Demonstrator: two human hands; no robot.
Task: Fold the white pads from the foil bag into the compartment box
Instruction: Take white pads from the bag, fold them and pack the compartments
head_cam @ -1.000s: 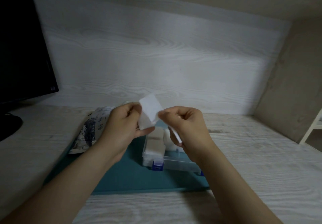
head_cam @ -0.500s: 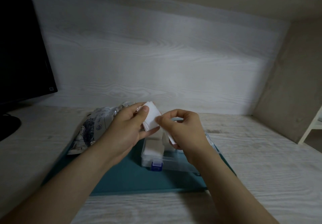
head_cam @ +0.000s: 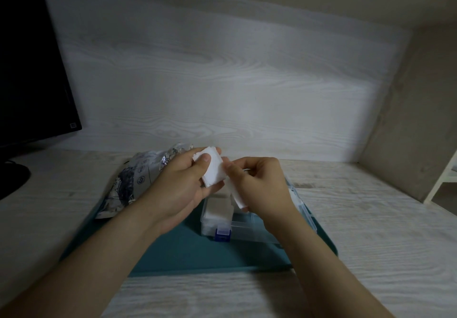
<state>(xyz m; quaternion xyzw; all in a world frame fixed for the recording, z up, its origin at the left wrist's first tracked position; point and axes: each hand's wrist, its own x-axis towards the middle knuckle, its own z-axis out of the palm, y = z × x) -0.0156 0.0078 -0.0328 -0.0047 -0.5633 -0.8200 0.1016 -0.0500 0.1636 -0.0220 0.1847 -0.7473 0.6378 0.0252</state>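
My left hand [head_cam: 180, 184] holds a white pad [head_cam: 213, 169] above the box, thumb pressed on its top face and fingers behind it. My right hand [head_cam: 259, 184] pinches the pad's right edge, and a second white strip [head_cam: 238, 197] hangs down from its fingers. The clear compartment box [head_cam: 247, 221] with a blue latch [head_cam: 222, 234] sits open on the teal mat [head_cam: 178, 251] under both hands; its left compartment holds folded white pads [head_cam: 217, 210]. The crumpled foil bag [head_cam: 133, 181] lies at the mat's left rear corner.
A black monitor [head_cam: 32, 70] and its stand [head_cam: 12, 181] fill the left side of the pale wood desk [head_cam: 371, 231]. A white wood-grain wall runs behind, a beige panel closes the right side, and a white shelf edge [head_cam: 442, 181] shows far right.
The pad was upright between both hands a second ago; now it lies lower and flatter against my left fingers, with my left thumb on top. Both hands have dropped slightly toward the box.
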